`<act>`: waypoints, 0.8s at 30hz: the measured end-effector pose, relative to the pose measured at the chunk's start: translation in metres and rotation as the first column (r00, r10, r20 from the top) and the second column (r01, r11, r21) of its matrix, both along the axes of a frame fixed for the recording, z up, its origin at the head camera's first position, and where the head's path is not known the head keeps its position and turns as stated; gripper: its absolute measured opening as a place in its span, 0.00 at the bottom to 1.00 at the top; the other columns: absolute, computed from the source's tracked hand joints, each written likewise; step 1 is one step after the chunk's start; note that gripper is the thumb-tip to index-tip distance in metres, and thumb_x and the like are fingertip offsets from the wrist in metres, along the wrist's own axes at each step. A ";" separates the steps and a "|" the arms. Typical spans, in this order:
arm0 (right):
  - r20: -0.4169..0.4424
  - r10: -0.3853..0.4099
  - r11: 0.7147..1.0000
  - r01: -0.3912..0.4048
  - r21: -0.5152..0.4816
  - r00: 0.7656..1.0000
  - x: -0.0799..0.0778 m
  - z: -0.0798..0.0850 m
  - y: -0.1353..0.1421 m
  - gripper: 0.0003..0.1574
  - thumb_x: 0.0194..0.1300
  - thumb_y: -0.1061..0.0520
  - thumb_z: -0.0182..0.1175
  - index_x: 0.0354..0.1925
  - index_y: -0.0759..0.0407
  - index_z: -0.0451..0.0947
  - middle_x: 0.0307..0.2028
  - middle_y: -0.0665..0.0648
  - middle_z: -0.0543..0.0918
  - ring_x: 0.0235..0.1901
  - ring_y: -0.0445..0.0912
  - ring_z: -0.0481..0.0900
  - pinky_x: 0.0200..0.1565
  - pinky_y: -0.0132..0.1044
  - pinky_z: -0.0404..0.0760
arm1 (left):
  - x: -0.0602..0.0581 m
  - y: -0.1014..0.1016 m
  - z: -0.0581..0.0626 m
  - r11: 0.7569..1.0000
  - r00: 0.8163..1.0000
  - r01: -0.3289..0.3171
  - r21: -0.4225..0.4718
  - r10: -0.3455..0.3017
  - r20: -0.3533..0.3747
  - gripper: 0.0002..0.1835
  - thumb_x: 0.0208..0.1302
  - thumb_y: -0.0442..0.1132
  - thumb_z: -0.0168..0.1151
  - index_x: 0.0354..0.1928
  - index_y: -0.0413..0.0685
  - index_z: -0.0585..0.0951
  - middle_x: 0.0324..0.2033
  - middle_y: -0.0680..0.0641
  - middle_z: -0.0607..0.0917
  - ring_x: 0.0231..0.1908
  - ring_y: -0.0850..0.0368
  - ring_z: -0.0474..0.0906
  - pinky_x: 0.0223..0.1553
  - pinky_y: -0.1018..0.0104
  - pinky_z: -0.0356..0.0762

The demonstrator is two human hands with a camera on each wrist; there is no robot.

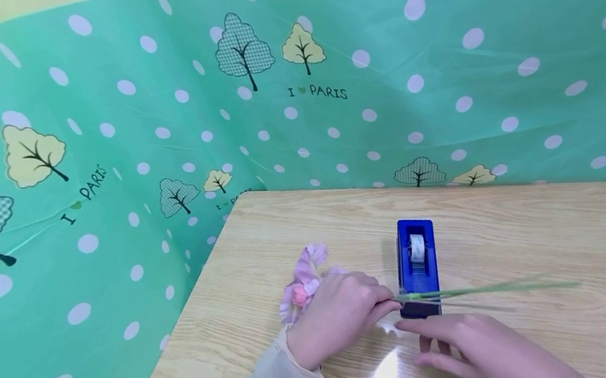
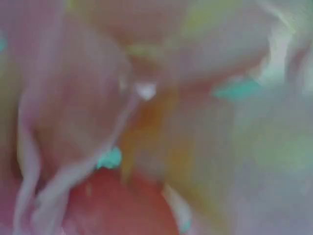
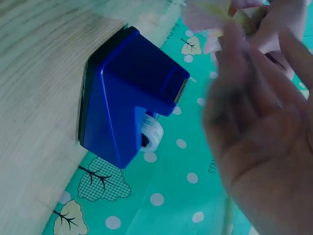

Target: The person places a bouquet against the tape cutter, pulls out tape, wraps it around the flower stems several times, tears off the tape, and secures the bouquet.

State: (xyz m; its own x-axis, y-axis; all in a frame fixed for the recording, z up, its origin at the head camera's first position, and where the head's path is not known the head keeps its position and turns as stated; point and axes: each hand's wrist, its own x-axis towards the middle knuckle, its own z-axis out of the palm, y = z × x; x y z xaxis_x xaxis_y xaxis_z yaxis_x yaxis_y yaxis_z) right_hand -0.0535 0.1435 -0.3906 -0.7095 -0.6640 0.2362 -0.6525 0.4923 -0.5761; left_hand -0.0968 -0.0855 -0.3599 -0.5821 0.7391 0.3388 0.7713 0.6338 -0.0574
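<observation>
Left of the blue plastic tape dispenser (image 1: pixel 419 282), the left hand (image 1: pixel 342 309) pinches thin green stems (image 1: pixel 462 292), likely steadying them; the right hand (image 1: pixel 477 352), fingers parted, is near the dispenser.

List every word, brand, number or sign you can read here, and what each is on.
"I (heart) PARIS": green cloth, upper middle of the head view.
"I (heart) PARIS": same cloth, left side, slanted.
Third print on the cloth, near the table's far left corner: partly cut off, too small to read fully.
Right wrist view, cloth: sideways lettering, blurred.
Tape roll: faint marks, unreadable.
Blue tape dispenser: no readable text.
</observation>
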 end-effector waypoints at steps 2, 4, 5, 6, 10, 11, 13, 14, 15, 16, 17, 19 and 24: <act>0.020 0.004 1.000 -0.005 0.025 1.000 0.000 -0.003 0.000 0.23 0.68 0.47 0.63 0.59 0.52 0.79 0.33 0.29 0.76 0.28 0.24 0.69 0.26 0.27 0.73 | 0.000 0.000 0.000 1.000 1.000 -0.006 0.021 0.006 0.027 0.12 0.68 0.51 0.63 0.27 0.61 0.86 0.19 0.65 0.80 0.18 0.74 0.70 0.23 0.82 0.66; -0.007 -0.021 1.000 0.021 0.004 1.000 -0.002 -0.005 0.000 0.19 0.68 0.48 0.64 0.55 0.51 0.81 0.34 0.31 0.79 0.28 0.24 0.70 0.27 0.27 0.73 | 0.000 0.000 0.001 0.999 0.999 -0.006 0.042 0.003 0.050 0.12 0.69 0.51 0.63 0.28 0.61 0.86 0.19 0.65 0.81 0.19 0.74 0.71 0.23 0.82 0.68; -0.018 -0.049 0.999 0.049 -0.015 0.999 -0.003 -0.006 0.001 0.17 0.68 0.49 0.64 0.53 0.49 0.82 0.34 0.31 0.80 0.29 0.24 0.70 0.27 0.27 0.74 | 0.001 0.000 0.002 0.999 0.998 -0.001 0.051 -0.002 0.059 0.11 0.69 0.51 0.63 0.28 0.60 0.86 0.20 0.65 0.81 0.20 0.74 0.72 0.24 0.81 0.69; -0.032 -0.082 0.996 0.080 -0.043 0.996 -0.004 -0.005 0.001 0.13 0.67 0.51 0.65 0.50 0.48 0.84 0.34 0.32 0.81 0.29 0.24 0.71 0.28 0.27 0.75 | 0.001 0.000 0.004 0.998 0.998 0.004 0.058 -0.008 0.067 0.11 0.69 0.51 0.62 0.29 0.61 0.87 0.21 0.65 0.82 0.21 0.73 0.73 0.25 0.81 0.70; -0.040 -0.177 0.975 0.170 -0.143 0.983 -0.010 -0.005 0.005 0.12 0.65 0.56 0.66 0.46 0.42 0.84 0.35 0.34 0.83 0.30 0.25 0.74 0.28 0.26 0.76 | 0.004 0.000 0.008 0.996 0.995 0.037 0.078 -0.044 0.088 0.12 0.71 0.51 0.59 0.33 0.61 0.88 0.24 0.64 0.84 0.24 0.74 0.75 0.27 0.81 0.72; -0.015 -0.188 0.969 0.183 -0.167 0.982 -0.011 -0.005 0.006 0.12 0.65 0.56 0.66 0.46 0.40 0.84 0.35 0.34 0.83 0.31 0.26 0.75 0.29 0.26 0.76 | 0.005 -0.001 0.010 0.996 0.995 0.046 0.079 -0.053 0.088 0.12 0.71 0.52 0.59 0.33 0.61 0.88 0.25 0.64 0.84 0.24 0.74 0.76 0.28 0.82 0.73; 0.024 -0.194 0.956 0.195 -0.218 0.981 -0.013 -0.005 0.006 0.16 0.65 0.58 0.67 0.48 0.39 0.83 0.38 0.36 0.85 0.33 0.29 0.78 0.31 0.27 0.78 | 0.008 -0.001 0.013 0.995 0.993 0.062 0.084 -0.070 0.095 0.13 0.71 0.52 0.58 0.34 0.61 0.89 0.25 0.64 0.84 0.25 0.74 0.77 0.27 0.83 0.72; 0.039 -0.192 0.949 0.196 -0.245 0.981 -0.014 -0.005 0.006 0.18 0.65 0.60 0.66 0.49 0.39 0.83 0.40 0.36 0.85 0.35 0.30 0.79 0.32 0.28 0.79 | 0.009 -0.002 0.014 0.994 0.992 0.071 0.087 -0.080 0.101 0.13 0.71 0.52 0.58 0.34 0.61 0.89 0.25 0.64 0.84 0.25 0.73 0.77 0.26 0.83 0.71; 0.062 -0.195 0.940 0.205 -0.273 0.979 -0.014 -0.006 0.006 0.20 0.65 0.61 0.66 0.50 0.39 0.82 0.40 0.37 0.85 0.36 0.31 0.80 0.34 0.28 0.80 | 0.010 -0.002 0.015 0.993 0.990 0.079 0.089 -0.088 0.107 0.13 0.71 0.52 0.58 0.34 0.61 0.89 0.25 0.64 0.84 0.25 0.73 0.77 0.26 0.83 0.70; 0.089 -0.194 0.930 0.212 -0.300 0.977 -0.015 -0.005 0.006 0.20 0.64 0.62 0.66 0.51 0.41 0.82 0.40 0.38 0.85 0.36 0.33 0.80 0.35 0.28 0.80 | 0.011 -0.002 0.017 0.992 0.989 0.087 0.092 -0.097 0.115 0.13 0.71 0.52 0.59 0.34 0.61 0.90 0.25 0.64 0.85 0.25 0.73 0.78 0.26 0.83 0.70; 0.117 -0.186 0.918 0.215 -0.332 0.975 -0.015 -0.005 0.005 0.21 0.64 0.64 0.66 0.51 0.43 0.82 0.38 0.39 0.86 0.35 0.34 0.81 0.34 0.29 0.80 | 0.012 -0.002 0.018 0.991 0.987 0.094 0.098 -0.105 0.125 0.13 0.71 0.52 0.59 0.34 0.61 0.90 0.26 0.64 0.86 0.26 0.72 0.79 0.27 0.83 0.71; 0.138 -0.189 0.895 0.228 -0.383 0.972 -0.016 -0.006 0.005 0.22 0.62 0.67 0.66 0.52 0.50 0.82 0.35 0.42 0.85 0.32 0.36 0.80 0.33 0.29 0.78 | 0.014 -0.001 0.020 0.989 0.982 0.108 0.099 -0.121 0.142 0.13 0.71 0.52 0.59 0.34 0.60 0.90 0.28 0.63 0.87 0.27 0.72 0.80 0.29 0.83 0.73; 0.127 -0.216 0.850 0.251 -0.464 0.968 -0.017 -0.008 0.004 0.22 0.57 0.69 0.68 0.50 0.53 0.84 0.29 0.42 0.82 0.23 0.37 0.74 0.25 0.30 0.71 | 0.016 0.001 0.021 0.988 0.979 0.132 0.083 -0.143 0.143 0.13 0.71 0.52 0.60 0.33 0.61 0.90 0.28 0.63 0.87 0.28 0.73 0.80 0.31 0.84 0.73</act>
State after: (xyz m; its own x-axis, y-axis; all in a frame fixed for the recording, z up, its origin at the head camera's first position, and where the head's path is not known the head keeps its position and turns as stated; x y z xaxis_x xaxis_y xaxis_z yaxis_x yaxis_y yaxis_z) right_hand -0.0702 0.1474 -0.3982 -0.8549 -0.2972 0.4253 -0.5042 0.2826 -0.8161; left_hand -0.0806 -0.0845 -0.3390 -0.5248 0.7920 0.3120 0.8477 0.5198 0.1063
